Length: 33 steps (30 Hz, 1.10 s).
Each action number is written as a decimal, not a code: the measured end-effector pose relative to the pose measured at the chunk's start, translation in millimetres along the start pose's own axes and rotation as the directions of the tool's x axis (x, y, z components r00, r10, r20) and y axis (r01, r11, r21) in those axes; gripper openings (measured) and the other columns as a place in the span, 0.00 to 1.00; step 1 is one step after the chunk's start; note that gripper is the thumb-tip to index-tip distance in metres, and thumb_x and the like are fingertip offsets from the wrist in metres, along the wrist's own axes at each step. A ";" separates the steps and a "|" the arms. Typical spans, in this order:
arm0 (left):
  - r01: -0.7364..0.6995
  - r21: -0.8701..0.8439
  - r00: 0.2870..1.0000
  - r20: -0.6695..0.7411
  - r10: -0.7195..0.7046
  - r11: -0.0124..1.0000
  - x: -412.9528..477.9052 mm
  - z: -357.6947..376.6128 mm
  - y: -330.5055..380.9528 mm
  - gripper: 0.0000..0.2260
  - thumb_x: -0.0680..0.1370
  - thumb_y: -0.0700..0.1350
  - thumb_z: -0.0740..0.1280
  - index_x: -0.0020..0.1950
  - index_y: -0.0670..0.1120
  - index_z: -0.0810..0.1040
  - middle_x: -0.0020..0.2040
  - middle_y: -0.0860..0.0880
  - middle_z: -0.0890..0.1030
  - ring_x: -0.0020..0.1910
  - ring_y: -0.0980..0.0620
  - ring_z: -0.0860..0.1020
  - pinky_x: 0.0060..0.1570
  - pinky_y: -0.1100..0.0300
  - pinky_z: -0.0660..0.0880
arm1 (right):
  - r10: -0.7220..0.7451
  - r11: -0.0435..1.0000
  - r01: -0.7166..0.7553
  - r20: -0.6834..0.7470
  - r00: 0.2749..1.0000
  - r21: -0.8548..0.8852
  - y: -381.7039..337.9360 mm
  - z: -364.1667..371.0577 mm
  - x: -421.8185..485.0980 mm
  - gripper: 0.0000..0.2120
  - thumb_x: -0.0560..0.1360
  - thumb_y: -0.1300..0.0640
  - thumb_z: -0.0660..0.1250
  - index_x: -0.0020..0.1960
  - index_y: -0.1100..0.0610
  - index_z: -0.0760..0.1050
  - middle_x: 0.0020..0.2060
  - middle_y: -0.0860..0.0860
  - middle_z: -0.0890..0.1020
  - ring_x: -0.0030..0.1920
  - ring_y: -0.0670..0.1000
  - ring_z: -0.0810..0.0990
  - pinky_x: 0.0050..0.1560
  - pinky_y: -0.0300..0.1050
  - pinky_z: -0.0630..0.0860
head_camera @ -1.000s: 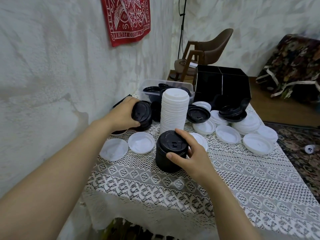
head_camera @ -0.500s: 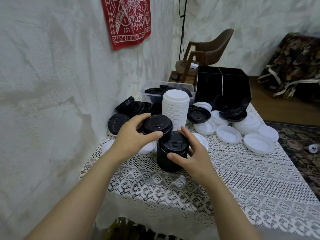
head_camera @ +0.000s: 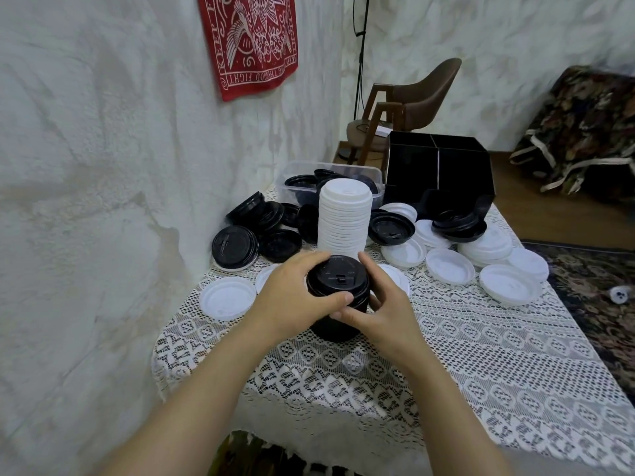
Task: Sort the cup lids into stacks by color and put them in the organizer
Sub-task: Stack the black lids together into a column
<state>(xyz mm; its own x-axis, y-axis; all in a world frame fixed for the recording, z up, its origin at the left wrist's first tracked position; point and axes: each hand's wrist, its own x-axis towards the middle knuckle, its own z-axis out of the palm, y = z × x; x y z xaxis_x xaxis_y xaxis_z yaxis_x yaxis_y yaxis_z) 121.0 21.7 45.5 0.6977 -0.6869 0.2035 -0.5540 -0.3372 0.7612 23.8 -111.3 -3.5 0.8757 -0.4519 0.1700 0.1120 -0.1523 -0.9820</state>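
Bare lace tablecloth [head_camera: 481, 355] lies open right of the black stack [head_camera: 338, 274]; the white stack [head_camera: 345, 218] blocks directly behind.

One head-worn wide-angle camera is looking forward and down at the bench [head_camera: 481, 355] from close above its near edge, facing the organizer [head_camera: 439, 173] at the bench's far end, the wall [head_camera: 103, 166] running along its left.

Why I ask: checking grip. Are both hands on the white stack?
No, the left hand and right hand grip the black stack, not the white stack.
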 end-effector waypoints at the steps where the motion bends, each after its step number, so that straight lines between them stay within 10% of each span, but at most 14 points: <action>1: 0.010 -0.010 1.000 0.009 -0.010 1.000 -0.1 0.9 0.1 0.30 0.68 0.50 0.78 0.69 0.50 0.73 0.61 0.57 0.74 0.60 0.60 0.72 0.57 0.73 0.65 | -0.010 1.000 0.010 0.005 1.000 0.007 -0.2 -0.3 -0.1 0.44 0.64 0.63 0.80 0.73 0.43 0.64 0.64 0.39 0.76 0.61 0.36 0.75 0.53 0.29 0.73; 12: 0.095 -0.239 0.995 -0.012 -0.101 0.966 -11.9 16.3 -5.3 0.26 0.65 0.53 0.76 0.58 0.66 0.70 0.61 0.64 0.72 0.60 0.71 0.69 0.61 0.69 0.66 | -0.012 0.988 -0.004 0.105 0.994 0.152 -1.5 -12.5 -2.0 0.26 0.72 0.58 0.66 0.69 0.46 0.70 0.64 0.44 0.79 0.66 0.46 0.75 0.67 0.46 0.70; 19: 0.119 -0.337 0.989 -0.040 -0.141 0.934 -19.4 27.8 -4.0 0.32 0.70 0.46 0.76 0.72 0.53 0.68 0.67 0.59 0.71 0.67 0.60 0.69 0.68 0.60 0.67 | -0.031 0.987 0.014 0.101 0.994 0.162 3.3 -12.6 -1.7 0.25 0.73 0.58 0.65 0.69 0.48 0.70 0.63 0.42 0.79 0.66 0.44 0.75 0.63 0.38 0.72; 33: 0.136 -0.447 0.981 -0.065 -0.184 0.884 -30.0 41.3 -6.0 0.33 0.69 0.48 0.72 0.72 0.59 0.65 0.70 0.58 0.71 0.68 0.61 0.69 0.70 0.54 0.68 | -0.003 0.995 -0.009 0.125 0.992 0.095 -3.5 -17.2 -4.5 0.24 0.78 0.69 0.63 0.68 0.49 0.72 0.62 0.44 0.80 0.64 0.43 0.76 0.62 0.38 0.73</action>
<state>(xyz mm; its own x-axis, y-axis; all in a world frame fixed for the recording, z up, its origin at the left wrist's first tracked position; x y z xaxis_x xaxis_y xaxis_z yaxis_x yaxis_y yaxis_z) 84.6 17.8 9.4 0.8160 -0.5695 0.0993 -0.1912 -0.1037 0.9761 11.4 -123.8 0.6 0.9274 -0.3377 0.1608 0.1477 -0.0642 -0.9869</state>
